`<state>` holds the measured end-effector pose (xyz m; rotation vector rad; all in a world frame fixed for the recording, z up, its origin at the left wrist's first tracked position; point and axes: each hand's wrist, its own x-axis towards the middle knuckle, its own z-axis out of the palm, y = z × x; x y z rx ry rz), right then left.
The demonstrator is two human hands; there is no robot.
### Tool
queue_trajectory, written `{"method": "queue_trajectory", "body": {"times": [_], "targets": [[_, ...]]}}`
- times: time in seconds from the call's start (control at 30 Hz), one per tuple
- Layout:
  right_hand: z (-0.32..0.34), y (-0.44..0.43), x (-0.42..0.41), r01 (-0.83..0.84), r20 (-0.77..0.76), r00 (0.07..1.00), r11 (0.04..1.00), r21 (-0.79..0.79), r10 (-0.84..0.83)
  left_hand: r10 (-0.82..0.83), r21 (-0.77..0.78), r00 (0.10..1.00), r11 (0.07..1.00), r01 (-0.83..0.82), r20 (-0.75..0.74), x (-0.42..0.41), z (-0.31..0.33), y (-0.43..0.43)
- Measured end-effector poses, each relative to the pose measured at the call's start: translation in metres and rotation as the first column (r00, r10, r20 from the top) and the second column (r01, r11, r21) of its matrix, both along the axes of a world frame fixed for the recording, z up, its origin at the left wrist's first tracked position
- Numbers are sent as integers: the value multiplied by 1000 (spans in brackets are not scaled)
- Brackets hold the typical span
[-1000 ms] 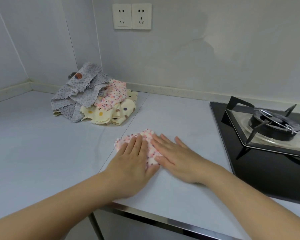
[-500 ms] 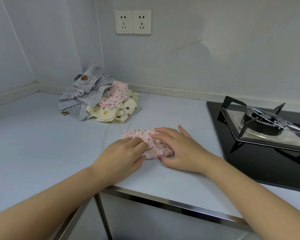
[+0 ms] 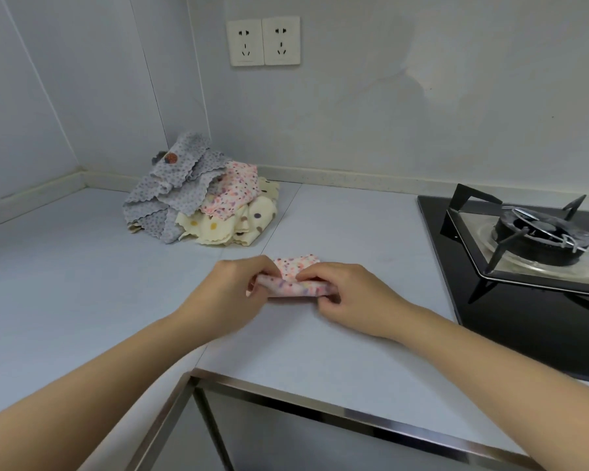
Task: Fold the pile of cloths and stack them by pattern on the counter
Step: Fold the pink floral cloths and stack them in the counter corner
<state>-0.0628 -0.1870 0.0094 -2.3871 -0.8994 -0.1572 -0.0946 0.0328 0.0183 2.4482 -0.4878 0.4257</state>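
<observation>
Pinching opposite ends of the pink dotted cloth, left hand and right hand hold its long axis parallel to the counter edge, well in front of the pile.

grips: 2 (left grip, right grip)
pink cloth: 1
cloth pile: 1, cloths inside uncountable
wall sockets: 2
burner: 1

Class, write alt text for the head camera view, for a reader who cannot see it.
A left hand and a right hand pinch a small pink dotted cloth, folding it on a pale counter. A pile of unfolded grey, pink and cream cloths lies in the corner behind; a black gas hob sits to the right.
</observation>
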Motion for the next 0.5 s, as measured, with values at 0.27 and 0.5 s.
{"method": "queue_trajectory", "body": {"times": [0.27, 0.5], "targets": [[63, -11, 44, 293, -546, 830, 744, 600, 114, 98, -610, 966, 759, -229, -240, 40, 60, -28], [157, -49, 50, 480, -586, 808, 512, 712, 56, 269, -562, 958, 780, -276, -97, 61, 155, -114]]}}
